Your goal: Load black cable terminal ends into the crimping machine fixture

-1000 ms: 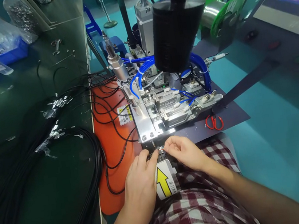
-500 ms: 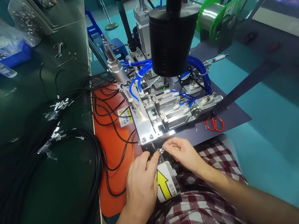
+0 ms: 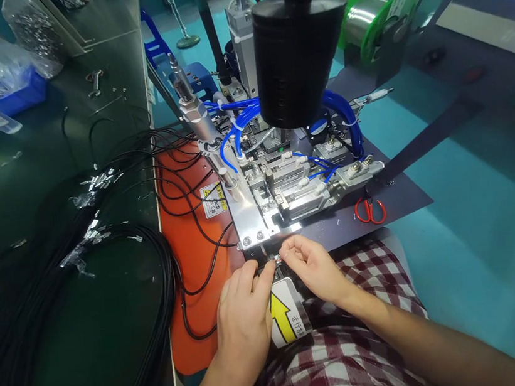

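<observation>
My left hand and my right hand meet at the front edge of a small metal machine. Both pinch a tiny metal part with thin wire ends, just below the machine's steel base plate. Left thumb and forefinger are closed on it from the left, right fingertips from the right. A white label with a yellow arrow sits right under my hands. A checked shirt fills the bottom of the view.
A black cylinder hangs over the machine, with blue air hoses around it. Coils of black cable lie on the dark green bench at left, over an orange mat. Red scissors lie at right, a green solder spool behind.
My right hand has shifted slightly left and closer to the left fingertips at the machine's front edge. The left hand has hardly moved.
</observation>
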`<state>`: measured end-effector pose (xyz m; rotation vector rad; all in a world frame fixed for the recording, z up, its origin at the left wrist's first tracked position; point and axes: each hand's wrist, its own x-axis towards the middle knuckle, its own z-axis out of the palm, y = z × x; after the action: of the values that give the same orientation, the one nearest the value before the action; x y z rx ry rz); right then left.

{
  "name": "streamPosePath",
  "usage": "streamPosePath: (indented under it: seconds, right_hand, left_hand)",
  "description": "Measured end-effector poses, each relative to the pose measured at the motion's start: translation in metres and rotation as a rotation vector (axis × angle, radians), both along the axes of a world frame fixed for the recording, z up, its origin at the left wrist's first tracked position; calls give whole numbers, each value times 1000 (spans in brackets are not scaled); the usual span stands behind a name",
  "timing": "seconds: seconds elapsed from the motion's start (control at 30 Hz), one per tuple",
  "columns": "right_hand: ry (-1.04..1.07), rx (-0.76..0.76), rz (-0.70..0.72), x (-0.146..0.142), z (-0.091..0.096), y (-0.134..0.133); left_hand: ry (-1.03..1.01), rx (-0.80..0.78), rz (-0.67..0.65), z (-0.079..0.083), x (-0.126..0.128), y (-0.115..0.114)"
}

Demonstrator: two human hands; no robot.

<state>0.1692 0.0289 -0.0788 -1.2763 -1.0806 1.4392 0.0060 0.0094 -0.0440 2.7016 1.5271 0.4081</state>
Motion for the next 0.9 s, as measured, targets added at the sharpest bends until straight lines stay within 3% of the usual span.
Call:
streamPosePath:
  seconds: [0.2,0.4,0.63,0.9]
  right_hand:
    - [122,-169,-50,-2,3,3]
    - [247,-296,-2,-2,8,7]
    - [310,-330,8,11,3,6]
    - [87,-199,23,3,2,6]
  left_hand:
    - [9,6,-8,1,1,-1]
    - [15,4,-32,3,3,0]
    - [45,21,-43,3,5,4]
    - [131,84,-19,3,14,3]
